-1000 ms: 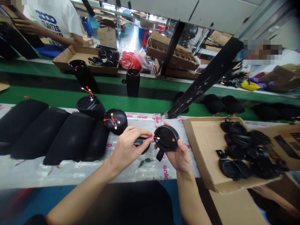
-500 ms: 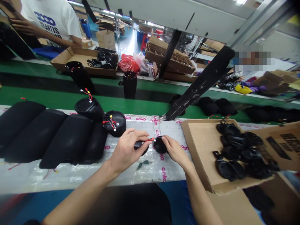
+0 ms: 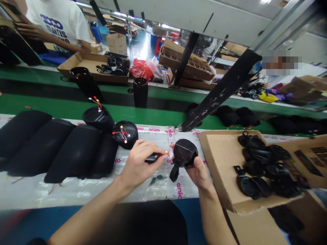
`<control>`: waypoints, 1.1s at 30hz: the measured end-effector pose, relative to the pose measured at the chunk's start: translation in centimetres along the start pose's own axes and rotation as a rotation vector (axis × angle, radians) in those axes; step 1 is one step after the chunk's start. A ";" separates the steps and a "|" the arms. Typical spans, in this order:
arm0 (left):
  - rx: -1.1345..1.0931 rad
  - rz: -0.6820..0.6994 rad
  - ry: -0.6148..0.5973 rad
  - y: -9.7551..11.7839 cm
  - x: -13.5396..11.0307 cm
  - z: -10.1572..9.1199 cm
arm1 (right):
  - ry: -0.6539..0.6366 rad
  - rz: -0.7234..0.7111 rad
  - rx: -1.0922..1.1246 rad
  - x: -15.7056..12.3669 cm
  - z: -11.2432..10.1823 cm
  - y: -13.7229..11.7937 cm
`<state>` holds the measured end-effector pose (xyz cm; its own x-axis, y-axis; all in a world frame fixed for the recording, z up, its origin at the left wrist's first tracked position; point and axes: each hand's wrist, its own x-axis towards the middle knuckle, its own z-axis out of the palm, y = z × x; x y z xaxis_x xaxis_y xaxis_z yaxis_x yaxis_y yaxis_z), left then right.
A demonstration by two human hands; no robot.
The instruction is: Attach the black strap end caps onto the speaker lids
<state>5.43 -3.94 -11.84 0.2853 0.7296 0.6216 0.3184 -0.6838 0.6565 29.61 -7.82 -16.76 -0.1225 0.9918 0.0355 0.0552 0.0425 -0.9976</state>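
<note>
My left hand point(image 3: 143, 158) is closed in a pinch on thin red wires point(image 3: 167, 153) with small connectors at their ends. Under its fingers shows a black part point(image 3: 151, 158), mostly hidden by the hand. In my right hand point(image 3: 200, 172) is a black round cap point(image 3: 185, 153) with a short strap loop point(image 3: 174, 173) hanging from it. The cap is tilted so that its flat face points up toward me. A small gap separates the wire ends from the cap's left edge.
Black fabric-covered cylinders point(image 3: 74, 153) lie at the left, beside upright ones with wires point(image 3: 125, 132) on top. At the right stands a cardboard tray point(image 3: 217, 170) of black caps point(image 3: 252, 183). A slanted black post point(image 3: 219, 92) rises behind. Across the green belt point(image 3: 163, 114) a person works.
My right hand has turned over, bringing the cap up with its round face and strap loop in view. My left hand has stayed nearly in place, still pinching the wires.
</note>
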 end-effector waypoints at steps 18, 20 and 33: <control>0.032 -0.035 0.019 0.2 0.3 0.4 | 0.140 -0.142 -0.078 -1.6 3.8 -2.0; 0.029 -0.036 0.009 0.2 0.3 0.3 | 0.130 -0.148 -0.073 -1.4 3.7 -2.1; 0.091 0.141 -0.251 -0.6 2.1 -0.8 | -0.057 -0.263 -0.070 -0.9 1.6 -1.8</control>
<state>5.11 -2.00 -10.56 0.5435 0.6152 0.5711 0.3363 -0.7829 0.5234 28.06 -8.98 -15.10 -0.1975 0.9373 0.2872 0.0823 0.3078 -0.9479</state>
